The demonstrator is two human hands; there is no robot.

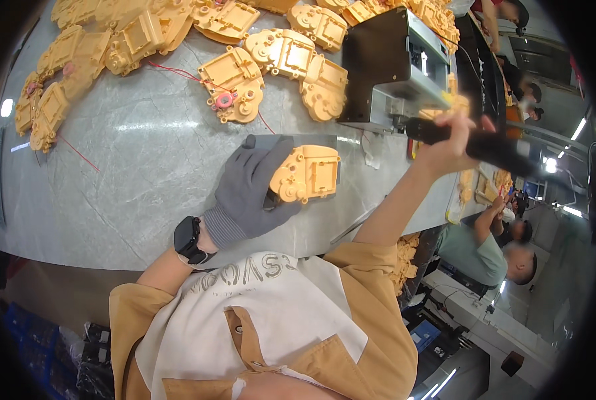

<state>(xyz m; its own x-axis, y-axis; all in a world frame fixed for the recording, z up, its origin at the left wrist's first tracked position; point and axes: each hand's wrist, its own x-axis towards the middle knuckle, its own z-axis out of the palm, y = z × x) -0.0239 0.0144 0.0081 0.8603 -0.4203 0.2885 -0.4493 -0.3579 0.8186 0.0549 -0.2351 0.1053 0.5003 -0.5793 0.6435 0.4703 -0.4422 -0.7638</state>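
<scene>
My left hand [248, 183], in a grey glove, is closed round the left side of a yellow-orange plastic housing [309, 173]. Its moulded face, with a square recess and round bosses, is turned up, and a dark pad or block shows at its edge. Off to the right, my bare right hand [451, 140] grips a black electric screwdriver [494, 148], blurred, lying roughly level. The screwdriver's tip end points left, beside a black and silver box-shaped machine [384, 73] that looks like a screw feeder.
Many matching housings [128, 40] cover the far side of the grey table [131, 207]. One housing [231, 83] carries a pink round part and red wires. A crumpled white scrap [370, 152] lies below the machine. Other people [474, 240] sit along the right.
</scene>
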